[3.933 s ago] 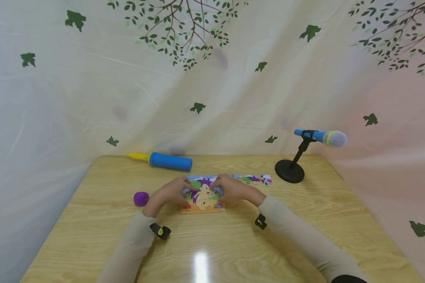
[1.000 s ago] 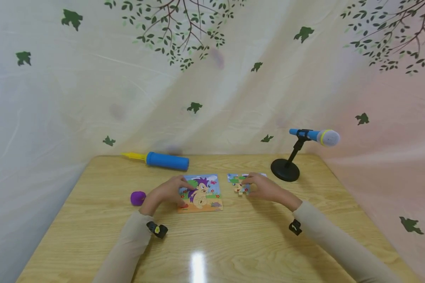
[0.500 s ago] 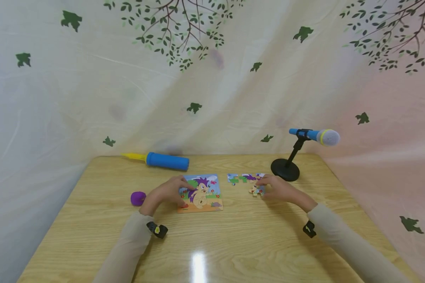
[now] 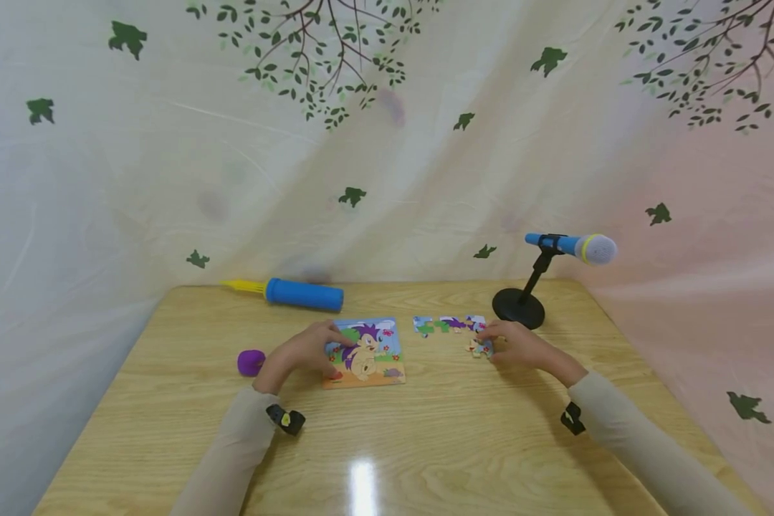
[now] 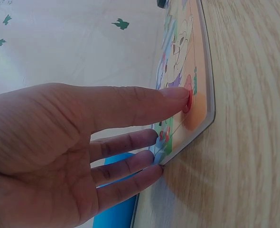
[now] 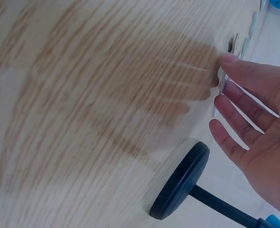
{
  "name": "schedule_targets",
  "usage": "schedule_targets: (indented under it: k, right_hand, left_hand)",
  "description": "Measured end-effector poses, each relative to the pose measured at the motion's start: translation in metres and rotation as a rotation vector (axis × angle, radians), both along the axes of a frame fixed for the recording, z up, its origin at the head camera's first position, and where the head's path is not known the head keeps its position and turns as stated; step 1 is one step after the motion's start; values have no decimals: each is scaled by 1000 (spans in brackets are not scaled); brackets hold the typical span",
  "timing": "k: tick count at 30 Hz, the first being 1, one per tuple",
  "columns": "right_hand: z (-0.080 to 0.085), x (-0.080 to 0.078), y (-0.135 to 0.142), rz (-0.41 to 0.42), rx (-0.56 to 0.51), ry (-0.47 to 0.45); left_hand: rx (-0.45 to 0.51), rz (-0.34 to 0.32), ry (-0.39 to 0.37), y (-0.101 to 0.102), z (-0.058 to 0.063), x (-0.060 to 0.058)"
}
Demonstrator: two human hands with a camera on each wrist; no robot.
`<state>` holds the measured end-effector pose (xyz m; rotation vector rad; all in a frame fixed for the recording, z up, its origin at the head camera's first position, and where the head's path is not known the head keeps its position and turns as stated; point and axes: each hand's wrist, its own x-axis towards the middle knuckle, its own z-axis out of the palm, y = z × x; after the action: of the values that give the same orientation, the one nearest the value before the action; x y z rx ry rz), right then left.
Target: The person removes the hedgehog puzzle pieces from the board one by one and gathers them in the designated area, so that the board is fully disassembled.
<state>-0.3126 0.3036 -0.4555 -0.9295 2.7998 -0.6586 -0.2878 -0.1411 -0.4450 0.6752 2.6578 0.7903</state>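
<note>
A jigsaw puzzle board with a purple-spined hedgehog picture lies flat on the table. My left hand rests on its left side. In the left wrist view, the thumb touches the printed surface and the straight fingers reach the board's edge. To the right, my right hand pinches a small puzzle piece between thumb and fingers, low at the tabletop. Just beyond it several loose puzzle pieces lie in a row. The right wrist view shows the held piece only edge-on, beside the thumb.
A blue balloon pump with a yellow nozzle lies behind the board. Left of the left wrist sits a purple lump. A blue toy microphone on a black stand stands at the back right. A leaf-print curtain hangs behind the table.
My right hand has left the board, gone to the loose pieces, and slid one piece rightward, apart from the row. My left hand has stayed on the board.
</note>
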Motion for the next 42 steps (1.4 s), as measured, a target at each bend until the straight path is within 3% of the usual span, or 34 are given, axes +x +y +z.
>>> schedule_targets:
  k: [15,24,33,42]
  right_hand:
    - [-1,-1,1,-34,-39,-37]
    - [5,-4,-11,-34,-39,-3]
    - [11,-9,-59,39,-44,12]
    - [15,-10,-128,154,-103,-51]
  left_hand:
    - [6,5,-4,-2,0,2]
    - [7,-24,22,-4,-1,-1]
    - [0,-36,17,-6,0,-4]
    - [16,71,-14,-12,0,-9]
